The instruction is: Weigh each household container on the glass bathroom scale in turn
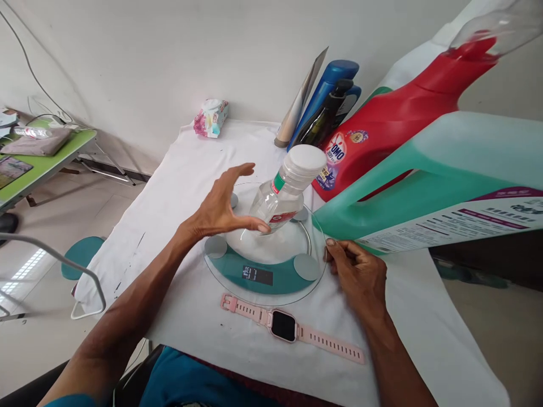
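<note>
A round glass weighing scale with a teal band and a lit display lies on the white cloth. On it stands a clear plastic bottle with a white lid and a red and green label. My left hand is open beside the bottle, thumb and fingers spread in a wide curve; whether the thumb touches it I cannot tell. At the scale's right edge my right hand is closed, thumb and fingers pinching the glass rim. A pink-strapped smartwatch lies flat in front of the scale.
A red detergent bottle and a large green jug crowd the right side. Behind are a blue bottle and a dark pump bottle. A wipes pack sits by the wall. A green table stands far left.
</note>
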Demonstrator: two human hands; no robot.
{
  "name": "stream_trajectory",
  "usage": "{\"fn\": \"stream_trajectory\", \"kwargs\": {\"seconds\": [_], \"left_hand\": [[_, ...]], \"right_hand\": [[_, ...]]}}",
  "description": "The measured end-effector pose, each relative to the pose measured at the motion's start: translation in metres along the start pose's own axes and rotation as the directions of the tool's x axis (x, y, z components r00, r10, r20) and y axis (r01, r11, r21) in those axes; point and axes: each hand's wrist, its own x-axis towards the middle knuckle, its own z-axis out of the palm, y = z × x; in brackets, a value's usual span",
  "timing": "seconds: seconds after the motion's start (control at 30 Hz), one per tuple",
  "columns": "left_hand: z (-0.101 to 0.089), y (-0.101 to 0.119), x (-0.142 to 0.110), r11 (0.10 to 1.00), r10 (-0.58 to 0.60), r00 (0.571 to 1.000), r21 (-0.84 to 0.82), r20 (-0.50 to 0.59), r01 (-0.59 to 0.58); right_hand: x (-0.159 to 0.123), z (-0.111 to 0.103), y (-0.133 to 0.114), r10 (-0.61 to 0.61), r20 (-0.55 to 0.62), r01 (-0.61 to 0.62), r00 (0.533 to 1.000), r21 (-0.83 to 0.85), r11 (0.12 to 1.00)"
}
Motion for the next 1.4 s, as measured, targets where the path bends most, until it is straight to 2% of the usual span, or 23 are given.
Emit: {"fn": "stream_trajectory", "kwargs": {"seconds": [0.13, 0.27, 0.37, 0.53, 0.67, 0.77, 0.83, 0.9, 1.0, 1.13, 1.27, 1.4], "left_hand": [[0.017, 0.012, -0.004, 0.986, -0.009, 0.999, 0.168, 0.038, 0.002], [0.027, 0.023, -0.004, 0.959, -0.043, 0.999, 0.282, 0.012, 0.038], [0.034, 0.032, -0.001, 0.941, -0.108, 0.994, 0.321, -0.014, 0.107], [0.042, 0.039, 0.002, 0.941, -0.21, 0.973, 0.252, -0.091, 0.227], [0.031, 0.03, 0.018, 0.945, -0.291, 0.943, 0.108, -0.161, 0.31], [0.013, 0.013, 0.051, 0.947, -0.273, 0.913, 0.084, -0.303, 0.311], [0.003, -0.005, 0.081, 0.925, -0.28, 0.863, 0.121, -0.42, 0.359], [-0.003, -0.027, 0.113, 0.901, -0.3, 0.821, 0.138, -0.485, 0.411], [-0.004, -0.063, 0.155, 0.866, -0.343, 0.794, 0.159, -0.502, 0.474], [0.002, -0.106, 0.197, 0.846, -0.35, 0.801, 0.203, -0.485, 0.493], [0.007, -0.139, 0.231, 0.828, -0.36, 0.804, 0.234, -0.474, 0.509], [0.008, -0.165, 0.26, 0.814, -0.384, 0.768, 0.205, -0.513, 0.544]], "right_hand": [[0.0, 0.0, 0.001, 0.002, -0.006, -0.002, 1.0, -0.008, 1.0], [0.001, 0.0, 0.0, -0.008, -0.007, 0.008, 1.0, -0.026, 1.0], [0.001, -0.001, 0.001, -0.007, -0.006, 0.006, 1.0, -0.042, 0.999], [0.001, -0.002, 0.002, -0.017, -0.008, 0.017, 1.0, -0.058, 0.998], [0.002, -0.003, 0.002, -0.019, 0.009, 0.02, 1.0, -0.052, 0.998], [0.002, -0.004, 0.002, -0.019, 0.015, 0.02, 1.0, -0.063, 0.998], [0.002, -0.005, 0.002, -0.011, 0.015, 0.012, 1.0, -0.075, 0.997], [0.002, -0.006, 0.003, -0.001, 0.017, 0.002, 1.0, -0.087, 0.996], [0.002, -0.006, 0.005, 0.008, 0.016, -0.007, 1.0, -0.095, 0.995], [0.002, -0.007, 0.009, 0.04, 0.02, -0.038, 0.999, -0.084, 0.996], [0.003, -0.009, 0.014, 0.088, 0.015, -0.087, 0.996, -0.089, 0.992], [0.001, -0.009, 0.013, 0.097, 0.006, -0.096, 0.995, -0.073, 0.993]]}}
